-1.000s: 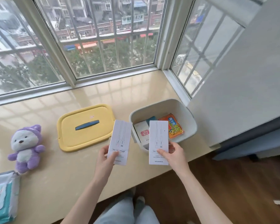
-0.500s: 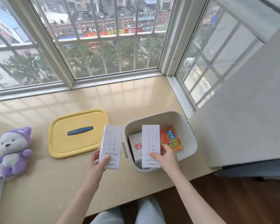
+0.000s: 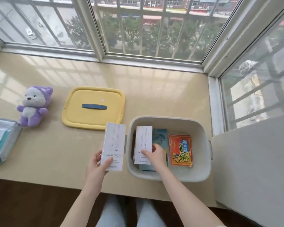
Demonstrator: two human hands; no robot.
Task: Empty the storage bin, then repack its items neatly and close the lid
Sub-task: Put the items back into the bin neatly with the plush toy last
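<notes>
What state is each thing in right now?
bin: open, partly filled
lid: off, flat on the sill left of the bin
left box: outside the bin, held by left hand
right box: in the bin's left side, held by right hand
orange packet: flat in the bin, right side
blue packet: in the bin, partly covered
plush: sitting upright
wipes pack: lying at the left edge

Person: both forearms (image 3: pixel 184 194) bare up to the near frame edge, left hand (image 3: pixel 97 163) and right hand (image 3: pixel 154 153) bare too, light blue jeans (image 3: pixel 113 212) on both legs, near, between the arms.
</notes>
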